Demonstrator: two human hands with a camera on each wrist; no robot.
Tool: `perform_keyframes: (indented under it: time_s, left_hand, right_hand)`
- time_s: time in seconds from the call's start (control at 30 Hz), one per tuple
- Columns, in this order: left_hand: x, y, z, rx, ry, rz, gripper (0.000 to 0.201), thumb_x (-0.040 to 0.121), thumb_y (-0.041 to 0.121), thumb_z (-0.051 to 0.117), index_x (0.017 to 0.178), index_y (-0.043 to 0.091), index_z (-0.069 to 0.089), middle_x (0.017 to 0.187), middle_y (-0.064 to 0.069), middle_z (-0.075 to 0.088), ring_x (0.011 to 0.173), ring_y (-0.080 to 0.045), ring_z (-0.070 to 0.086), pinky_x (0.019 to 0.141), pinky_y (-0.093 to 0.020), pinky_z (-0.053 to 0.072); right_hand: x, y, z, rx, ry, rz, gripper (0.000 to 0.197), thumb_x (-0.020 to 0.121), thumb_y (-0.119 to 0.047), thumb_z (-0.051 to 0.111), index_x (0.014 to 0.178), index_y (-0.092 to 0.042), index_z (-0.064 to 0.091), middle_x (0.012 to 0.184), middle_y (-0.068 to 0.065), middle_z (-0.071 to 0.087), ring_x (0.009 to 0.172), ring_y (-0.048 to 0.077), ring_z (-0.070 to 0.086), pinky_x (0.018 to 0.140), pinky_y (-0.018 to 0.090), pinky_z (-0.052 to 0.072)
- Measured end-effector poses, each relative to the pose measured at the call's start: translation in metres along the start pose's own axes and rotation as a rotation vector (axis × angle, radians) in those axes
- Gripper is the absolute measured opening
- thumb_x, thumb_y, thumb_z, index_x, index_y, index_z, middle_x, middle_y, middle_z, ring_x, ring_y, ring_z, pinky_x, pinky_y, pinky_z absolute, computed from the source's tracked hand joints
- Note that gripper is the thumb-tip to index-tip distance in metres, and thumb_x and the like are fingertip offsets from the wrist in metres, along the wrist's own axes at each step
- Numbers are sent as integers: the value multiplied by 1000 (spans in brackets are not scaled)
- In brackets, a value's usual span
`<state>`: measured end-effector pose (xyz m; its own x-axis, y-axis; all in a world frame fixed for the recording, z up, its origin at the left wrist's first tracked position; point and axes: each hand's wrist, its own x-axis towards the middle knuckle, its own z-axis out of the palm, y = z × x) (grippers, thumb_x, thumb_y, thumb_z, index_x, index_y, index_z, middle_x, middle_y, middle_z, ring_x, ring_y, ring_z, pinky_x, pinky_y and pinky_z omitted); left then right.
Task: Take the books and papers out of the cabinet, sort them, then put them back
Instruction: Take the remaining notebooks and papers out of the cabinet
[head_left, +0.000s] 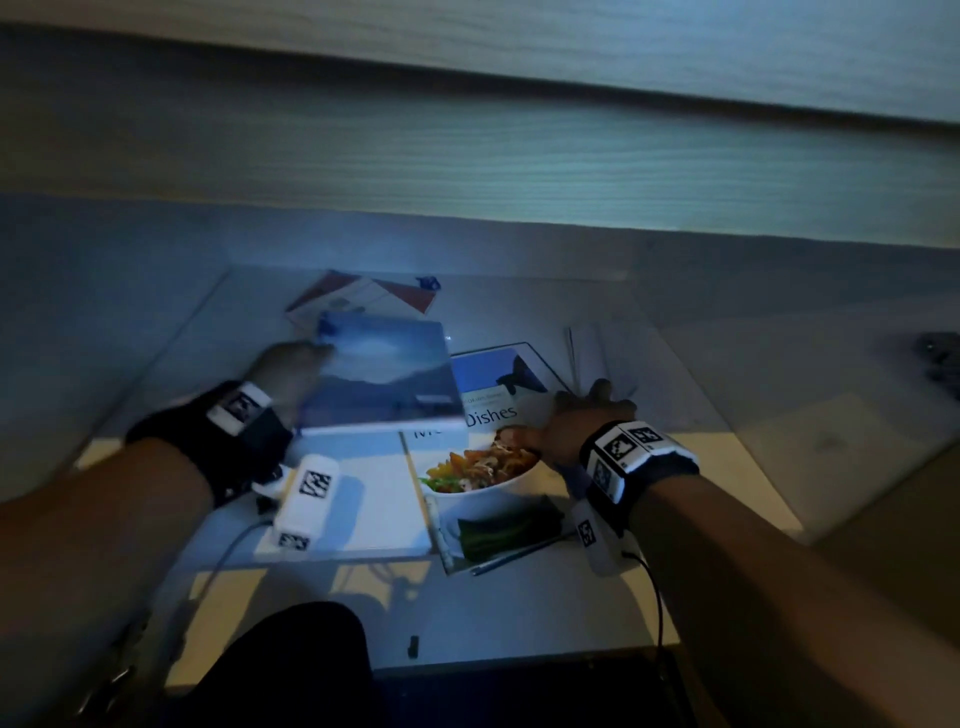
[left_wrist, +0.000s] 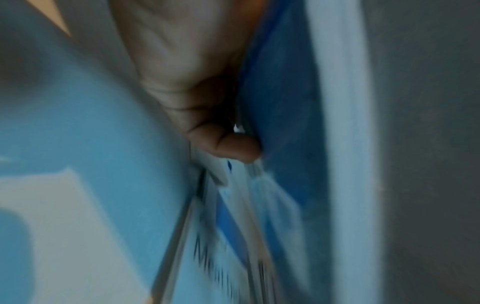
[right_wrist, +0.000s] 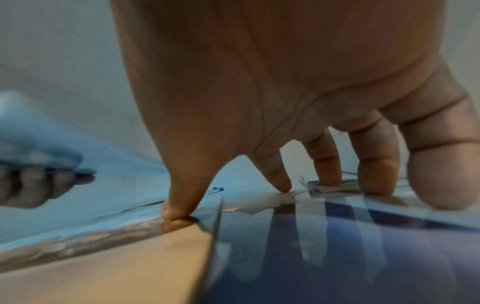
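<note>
Sorting looks underway: left hand (head_left: 291, 364) grips a blue landscape-cover book (head_left: 384, 379), right hand (head_left: 576, 426) presses spread fingers on a glossy cookbook (head_left: 498, 410) on the counter (head_left: 519, 613); returning everything remains.

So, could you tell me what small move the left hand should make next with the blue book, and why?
Probably set the blue book down flat on the white book beneath it. The left hand grips its edge and holds it tilted above the pile, while the right hand presses its fingertips on the cookbook alongside.
</note>
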<state>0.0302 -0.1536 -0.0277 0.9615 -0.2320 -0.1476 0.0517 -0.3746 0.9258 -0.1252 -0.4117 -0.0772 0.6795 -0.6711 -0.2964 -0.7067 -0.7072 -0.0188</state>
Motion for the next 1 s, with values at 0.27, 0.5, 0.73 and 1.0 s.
perform_keyframes:
  time_s: [0.27,0.5,0.73,1.0]
  left_hand:
    - [-21,-9,46,618,-356,100,29,92,49,64,108,26,56,110,-7,65,88,-25,66,69,-33,59]
    - [-22,-3,56,102,-362,-181,46,83,27,81,114,20,48,77,-1,44,70,-19,49,75,-37,56]
    - [-12,-15,79,482,-296,24,98,72,52,84,146,12,35,128,-7,53,99,-26,60,78,-41,61]
    - [-5,-20,96,104,-370,-109,32,74,15,86,90,-2,64,67,-7,55,56,-24,57,57,-30,48]
  right_hand:
    - [-5,16,-6,98,-39,-49,64,87,-60,49,130,-14,56,135,18,50,122,40,57,95,41,48]
    - [3,55,-34,333,434,92,63,88,-47,67,140,-17,46,142,18,43,130,39,46,102,50,45]
    - [18,84,-22,113,-1,101,109,78,-80,58,159,-17,21,159,18,30,142,38,38,115,48,39]
    - [10,73,-25,105,126,-18,56,86,-63,57,113,-15,65,116,11,69,100,31,66,84,33,53]
